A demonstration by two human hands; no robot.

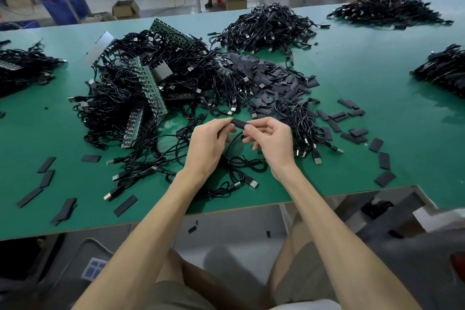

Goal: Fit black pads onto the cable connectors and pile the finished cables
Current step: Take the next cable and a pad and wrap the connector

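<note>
Cables (pixel 130 98) lie in a big tangled heap, thin and black with shiny metal ends, on the smooth green desk (pixel 364 88). More piles (pixel 266 27) sit far across it. Bare green room lies to the right and near left, dotted with loose flat pads (pixel 46 176). A heap of pads (pixel 274 78) sits just right of the tangle, and bumpy green boards (pixel 151 88) poke out of it. Close to the desk's near edge, the left hand (pixel 208 146) and right hand (pixel 271 143) meet above a looped cable (pixel 246 166). Each grip is closed, pinching one end of a small black pad (pixel 239 123).
</note>
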